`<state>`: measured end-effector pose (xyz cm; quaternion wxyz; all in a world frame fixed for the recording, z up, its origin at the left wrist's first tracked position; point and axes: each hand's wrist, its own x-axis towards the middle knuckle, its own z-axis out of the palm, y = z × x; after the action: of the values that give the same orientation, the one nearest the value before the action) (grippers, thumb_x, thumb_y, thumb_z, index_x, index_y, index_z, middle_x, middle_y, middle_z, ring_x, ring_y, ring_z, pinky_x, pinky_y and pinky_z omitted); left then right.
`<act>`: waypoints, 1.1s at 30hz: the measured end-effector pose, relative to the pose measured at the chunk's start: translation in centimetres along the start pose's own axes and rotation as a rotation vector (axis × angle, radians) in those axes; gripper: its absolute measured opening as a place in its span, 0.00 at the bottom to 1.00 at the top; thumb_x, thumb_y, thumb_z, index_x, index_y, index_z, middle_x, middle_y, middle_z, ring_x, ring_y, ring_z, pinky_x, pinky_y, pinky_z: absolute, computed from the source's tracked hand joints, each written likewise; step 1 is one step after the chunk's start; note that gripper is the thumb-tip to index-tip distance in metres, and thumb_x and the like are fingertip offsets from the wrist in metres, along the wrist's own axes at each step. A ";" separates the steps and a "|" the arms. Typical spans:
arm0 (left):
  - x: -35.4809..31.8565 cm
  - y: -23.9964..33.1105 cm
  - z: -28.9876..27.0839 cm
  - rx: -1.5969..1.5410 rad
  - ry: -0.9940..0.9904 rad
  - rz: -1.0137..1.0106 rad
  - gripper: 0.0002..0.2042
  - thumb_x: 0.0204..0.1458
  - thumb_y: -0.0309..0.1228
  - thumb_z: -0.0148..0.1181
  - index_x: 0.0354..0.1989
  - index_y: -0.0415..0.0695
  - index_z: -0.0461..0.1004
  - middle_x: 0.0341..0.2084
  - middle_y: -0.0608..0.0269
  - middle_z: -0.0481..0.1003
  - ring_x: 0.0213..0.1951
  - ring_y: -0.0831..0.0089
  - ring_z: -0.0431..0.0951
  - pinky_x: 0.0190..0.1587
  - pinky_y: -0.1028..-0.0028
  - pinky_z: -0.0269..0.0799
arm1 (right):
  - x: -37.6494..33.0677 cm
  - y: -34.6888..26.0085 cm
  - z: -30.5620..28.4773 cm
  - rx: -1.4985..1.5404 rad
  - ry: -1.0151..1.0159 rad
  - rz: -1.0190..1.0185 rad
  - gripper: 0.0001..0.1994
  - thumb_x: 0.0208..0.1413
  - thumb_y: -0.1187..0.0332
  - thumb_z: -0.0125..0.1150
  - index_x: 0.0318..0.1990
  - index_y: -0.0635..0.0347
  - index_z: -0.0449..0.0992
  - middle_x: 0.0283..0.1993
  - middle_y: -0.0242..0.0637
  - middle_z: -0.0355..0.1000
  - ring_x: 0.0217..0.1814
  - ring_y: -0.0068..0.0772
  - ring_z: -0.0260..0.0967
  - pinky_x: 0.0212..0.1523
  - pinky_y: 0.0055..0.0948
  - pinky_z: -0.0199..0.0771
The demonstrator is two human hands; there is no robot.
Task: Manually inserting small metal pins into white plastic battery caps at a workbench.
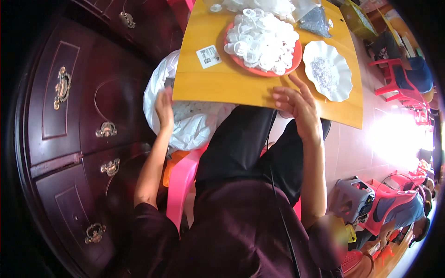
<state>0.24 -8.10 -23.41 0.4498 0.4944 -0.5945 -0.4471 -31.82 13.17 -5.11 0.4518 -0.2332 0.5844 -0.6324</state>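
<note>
My right hand [300, 107] is raised over the table's near edge, fingers apart with nothing visible in them. Just beyond it stands a red plate [298, 58] heaped with small white translucent ring-shaped plastic pieces [263, 41]. A white scalloped dish [344, 88] to its right holds tiny clear, glittering bits [323, 73]. My left hand [164, 110] hangs at the table's left corner, over the mouth of a white plastic bag [153, 95]. Its fingers point away from me, partly blurred, and I see nothing held in them. Inside the bag lie pale pieces, too small to make out.
The yellow table [194, 85] bears a white label card [209, 56], a clear bag of white pieces [259, 5] and a bag of dark grey bits [316, 22]. Dark wooden drawers [51, 92] stand close on my left. Seated people and pink chairs [391, 76] are at right.
</note>
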 end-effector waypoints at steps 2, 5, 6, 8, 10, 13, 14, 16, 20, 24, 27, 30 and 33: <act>-0.4 -7.0 -0.3 0.092 -0.242 -0.198 0.14 0.65 0.38 0.48 0.45 0.42 0.75 0.31 0.64 0.76 0.31 0.77 0.74 0.35 0.74 0.70 | -0.1 -0.4 0.2 -0.043 0.010 -0.002 0.21 0.66 0.70 0.47 0.63 0.69 0.59 0.46 0.48 0.74 0.44 0.36 0.77 0.44 0.30 0.80; -1.5 -14.2 2.0 0.533 -0.186 0.572 0.13 0.58 0.34 0.59 0.49 0.43 0.72 0.46 0.59 0.77 0.48 0.67 0.77 0.47 0.69 0.74 | 0.1 1.4 0.9 -0.031 0.039 0.057 0.17 0.67 0.68 0.47 0.57 0.70 0.66 0.43 0.44 0.74 0.40 0.33 0.78 0.40 0.27 0.79; 2.0 -14.2 3.5 0.517 -0.182 0.609 0.13 0.58 0.34 0.59 0.49 0.43 0.72 0.46 0.59 0.77 0.48 0.67 0.77 0.47 0.69 0.74 | -0.1 1.5 1.2 -0.014 0.036 0.082 0.16 0.68 0.68 0.47 0.57 0.70 0.67 0.43 0.44 0.74 0.39 0.31 0.78 0.39 0.26 0.79; 1.3 -14.6 6.8 0.417 -0.203 0.602 0.13 0.58 0.34 0.59 0.49 0.43 0.72 0.46 0.59 0.77 0.48 0.67 0.77 0.47 0.69 0.73 | -0.5 1.5 0.5 0.017 0.055 0.131 0.16 0.69 0.67 0.46 0.57 0.68 0.67 0.45 0.43 0.75 0.38 0.29 0.77 0.39 0.25 0.78; 1.8 -15.3 7.7 0.326 -0.229 0.572 0.13 0.58 0.34 0.59 0.49 0.43 0.72 0.46 0.59 0.77 0.48 0.68 0.77 0.47 0.68 0.73 | -0.9 1.1 -0.4 0.060 0.053 0.166 0.15 0.69 0.67 0.46 0.57 0.67 0.67 0.46 0.43 0.76 0.38 0.28 0.77 0.37 0.23 0.78; -0.5 -14.4 6.3 0.219 -0.231 0.503 0.13 0.58 0.34 0.59 0.49 0.43 0.72 0.46 0.59 0.77 0.48 0.68 0.77 0.47 0.68 0.73 | -1.1 0.3 -0.2 0.025 0.099 0.214 0.14 0.70 0.67 0.45 0.56 0.66 0.68 0.46 0.42 0.76 0.38 0.26 0.78 0.31 0.19 0.77; -2.4 -14.6 5.6 0.182 -0.224 0.481 0.13 0.58 0.34 0.59 0.49 0.43 0.72 0.46 0.59 0.77 0.48 0.68 0.77 0.47 0.68 0.73 | -1.0 0.0 -0.1 -0.018 0.110 0.224 0.14 0.70 0.67 0.45 0.55 0.65 0.68 0.46 0.42 0.76 0.40 0.27 0.78 0.33 0.20 0.77; -2.2 -14.0 6.6 0.131 -0.180 0.429 0.13 0.58 0.34 0.59 0.49 0.44 0.72 0.46 0.60 0.77 0.48 0.68 0.77 0.47 0.68 0.73 | -0.7 0.2 0.5 0.044 0.079 0.247 0.13 0.69 0.68 0.46 0.55 0.66 0.68 0.47 0.42 0.76 0.45 0.31 0.78 0.37 0.20 0.78; -5.4 -14.0 4.2 0.012 -0.196 0.292 0.13 0.58 0.34 0.59 0.49 0.44 0.72 0.46 0.60 0.76 0.48 0.68 0.76 0.47 0.68 0.73 | -0.6 -0.3 0.6 0.056 0.140 0.283 0.13 0.69 0.69 0.46 0.54 0.67 0.69 0.46 0.45 0.77 0.44 0.32 0.79 0.35 0.23 0.80; -5.9 -13.7 3.8 -0.057 -0.203 0.155 0.13 0.58 0.34 0.59 0.49 0.44 0.72 0.46 0.60 0.76 0.48 0.68 0.76 0.47 0.68 0.72 | -0.1 -0.8 1.2 0.059 0.178 0.303 0.12 0.68 0.69 0.47 0.52 0.67 0.70 0.44 0.44 0.77 0.41 0.29 0.79 0.31 0.20 0.79; -5.6 -12.6 4.6 -0.101 -0.213 0.066 0.13 0.58 0.34 0.59 0.49 0.44 0.72 0.46 0.61 0.76 0.48 0.68 0.76 0.47 0.67 0.72 | 0.0 -0.6 1.3 0.056 0.181 0.308 0.12 0.68 0.69 0.47 0.52 0.67 0.70 0.44 0.44 0.77 0.42 0.29 0.79 0.31 0.20 0.79; -0.7 -11.4 9.4 -0.175 -0.253 -0.007 0.13 0.58 0.34 0.60 0.49 0.44 0.72 0.46 0.61 0.76 0.48 0.68 0.75 0.47 0.67 0.72 | -0.2 -0.9 0.9 0.053 0.196 0.286 0.12 0.68 0.69 0.47 0.52 0.67 0.69 0.44 0.43 0.77 0.43 0.29 0.79 0.31 0.19 0.78; 0.0 -10.7 10.9 -0.234 -0.289 -0.063 0.13 0.57 0.34 0.60 0.49 0.45 0.72 0.46 0.61 0.76 0.48 0.69 0.75 0.48 0.67 0.72 | -0.3 -0.6 0.8 0.061 0.159 0.268 0.12 0.68 0.69 0.45 0.52 0.67 0.69 0.44 0.43 0.77 0.45 0.32 0.79 0.32 0.19 0.79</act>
<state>-8.41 -8.36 -35.96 0.3996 0.3879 -0.5811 -0.5934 -31.20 12.96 -4.27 0.4915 -0.0884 0.6247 -0.6003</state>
